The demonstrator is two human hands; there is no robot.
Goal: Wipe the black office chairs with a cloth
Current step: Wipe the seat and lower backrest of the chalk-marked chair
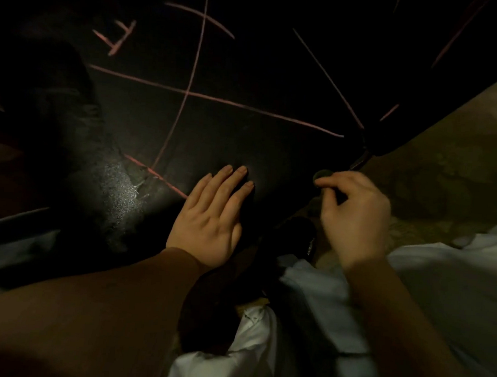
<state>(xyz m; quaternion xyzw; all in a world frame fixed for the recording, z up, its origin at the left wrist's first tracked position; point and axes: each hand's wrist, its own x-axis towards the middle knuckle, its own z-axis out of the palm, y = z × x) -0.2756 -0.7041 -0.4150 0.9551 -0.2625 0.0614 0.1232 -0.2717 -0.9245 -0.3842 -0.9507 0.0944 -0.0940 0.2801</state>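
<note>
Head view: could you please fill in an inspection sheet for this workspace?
Surface: black chair seat, crossed by pink lines, with one glossy patch.
Job's things: no cloth plainly seen.
Clutter: nothing seen.
Hands: left hand lies flat on the seat; right hand pinches a small dark round thing beside the seat's edge.
Cables: nothing seen.
Surroundings: mottled brown floor; white garment below.

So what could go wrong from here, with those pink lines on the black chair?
The left hand lies flat on the black chair close to a pink line; sliding it could smear the mark. The right hand pinches a small dark round thing by the chair's edge; it might drop.
</note>
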